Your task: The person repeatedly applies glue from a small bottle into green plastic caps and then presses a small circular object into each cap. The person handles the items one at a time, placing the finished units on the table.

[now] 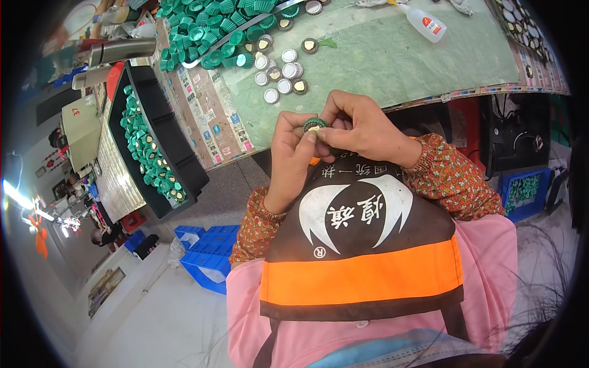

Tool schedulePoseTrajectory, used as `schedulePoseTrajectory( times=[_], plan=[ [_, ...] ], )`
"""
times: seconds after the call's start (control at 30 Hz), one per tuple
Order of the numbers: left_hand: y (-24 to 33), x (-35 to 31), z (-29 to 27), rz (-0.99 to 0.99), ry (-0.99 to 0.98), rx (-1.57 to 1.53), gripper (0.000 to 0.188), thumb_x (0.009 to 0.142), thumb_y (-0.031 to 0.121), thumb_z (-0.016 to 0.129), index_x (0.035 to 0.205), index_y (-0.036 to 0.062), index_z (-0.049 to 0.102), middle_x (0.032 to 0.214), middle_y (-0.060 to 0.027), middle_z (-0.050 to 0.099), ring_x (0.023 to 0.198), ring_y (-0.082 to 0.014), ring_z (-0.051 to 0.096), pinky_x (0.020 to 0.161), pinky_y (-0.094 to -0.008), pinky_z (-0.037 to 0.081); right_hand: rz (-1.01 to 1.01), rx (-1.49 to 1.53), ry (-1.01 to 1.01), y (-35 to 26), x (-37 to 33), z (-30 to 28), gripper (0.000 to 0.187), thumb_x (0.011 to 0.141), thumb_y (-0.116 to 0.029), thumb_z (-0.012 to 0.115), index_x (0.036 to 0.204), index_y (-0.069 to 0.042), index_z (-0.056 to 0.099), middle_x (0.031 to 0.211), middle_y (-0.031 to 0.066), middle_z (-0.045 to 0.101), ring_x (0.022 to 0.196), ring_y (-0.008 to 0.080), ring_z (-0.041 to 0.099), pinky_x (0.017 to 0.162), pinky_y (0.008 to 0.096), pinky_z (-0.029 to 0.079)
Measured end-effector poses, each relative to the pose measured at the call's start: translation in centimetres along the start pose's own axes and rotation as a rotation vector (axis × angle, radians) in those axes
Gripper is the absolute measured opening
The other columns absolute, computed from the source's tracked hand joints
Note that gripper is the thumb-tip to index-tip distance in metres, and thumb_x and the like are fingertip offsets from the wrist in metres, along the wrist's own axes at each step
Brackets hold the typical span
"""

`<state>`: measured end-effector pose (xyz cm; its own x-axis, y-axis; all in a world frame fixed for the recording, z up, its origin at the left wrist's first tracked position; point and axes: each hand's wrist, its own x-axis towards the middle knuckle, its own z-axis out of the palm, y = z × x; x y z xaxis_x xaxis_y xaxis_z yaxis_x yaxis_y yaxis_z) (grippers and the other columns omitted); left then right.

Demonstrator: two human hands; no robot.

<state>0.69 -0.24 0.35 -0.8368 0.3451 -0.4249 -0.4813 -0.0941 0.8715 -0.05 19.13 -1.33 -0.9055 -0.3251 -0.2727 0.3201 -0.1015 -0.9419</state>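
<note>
Both hands (289, 146) (363, 127) pinch a round, ridged green cup (314, 123).

Mat (423, 73) open rightward — round caps (289, 70) block left.

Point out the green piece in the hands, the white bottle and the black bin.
Green piece (314, 122), head view: its green upper part.
White bottle (424, 23), head view: middle of its body.
Black bin (164, 121), head view: its long side wall.

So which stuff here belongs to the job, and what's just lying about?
Likely the job:
small green piece, between left hand and right hand
piled green fluted cups
round white-topped pieces

Seemingly just about:
silver cylinder
blue crates
</note>
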Motion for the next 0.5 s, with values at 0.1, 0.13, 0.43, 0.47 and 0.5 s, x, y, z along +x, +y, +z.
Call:
schedulePoseTrajectory(
  times=[0.1,0.13,0.43,0.47,0.5],
  plan=[
    [-0.8,0.2,-0.5,-0.006,0.004,-0.01,0.022,0.103,0.008,0.048,0.124,0.0022,0.045,0.096,-0.0096,0.065,0.073,-0.0107,0.065,0.065,-0.0285,0.061,-0.071,-0.054,0.046,1.1,0.4,0.3,0.023,0.083,-0.013,0.074,0.089,0.004,0.06,0.077,0.0089,0.064,0.07,0.0127,0.061,0.061,0.0308,0.049],
    [-1.2,0.4,-0.8,-0.009,0.01,-0.013,0.021,0.103,0.008,0.048,0.124,0.0027,0.045,0.095,-0.0093,0.065,0.073,-0.0102,0.065,0.064,-0.0282,0.06,-0.048,-0.034,0.038,1.0,0.5,0.3,0.022,0.083,-0.013,0.074,0.089,0.003,0.06,0.077,0.0091,0.064,0.07,0.0129,0.06,0.061,0.031,0.049],
    [-0.7,0.4,-0.1,-0.074,-0.001,0.001,0.016,0.104,0.009,0.048,0.119,0.0055,0.045,0.092,-0.0087,0.066,0.071,-0.0084,0.062,0.061,-0.0254,0.058,0.049,-0.003,-0.02,0.7,0.6,-0.2,0.014,0.09,-0.01,0.068,0.088,-0.001,0.058,0.077,0.0001,0.06,0.069,0.0049,0.054,0.059,0.0217,0.043],
    [-0.7,0.4,-0.1,-0.074,-0.005,0.005,0.016,0.104,0.009,0.048,0.119,0.0057,0.045,0.093,-0.0087,0.066,0.071,-0.0083,0.062,0.06,-0.0251,0.057,0.079,0.042,-0.029,1.0,0.6,-0.1,0.013,0.091,-0.009,0.068,0.088,0.0,0.058,0.077,0.0004,0.061,0.069,0.005,0.054,0.059,0.0216,0.043],
    [-0.7,0.4,-0.1,-0.067,-0.011,-0.014,0.016,0.103,0.009,0.049,0.118,0.0053,0.046,0.092,-0.0092,0.066,0.072,-0.0082,0.062,0.061,-0.0243,0.057,0.107,0.087,-0.039,1.1,0.6,-0.1,0.013,0.091,-0.009,0.067,0.088,0.0,0.058,0.076,0.0006,0.061,0.069,0.005,0.055,0.06,0.0215,0.043]
  ],
)
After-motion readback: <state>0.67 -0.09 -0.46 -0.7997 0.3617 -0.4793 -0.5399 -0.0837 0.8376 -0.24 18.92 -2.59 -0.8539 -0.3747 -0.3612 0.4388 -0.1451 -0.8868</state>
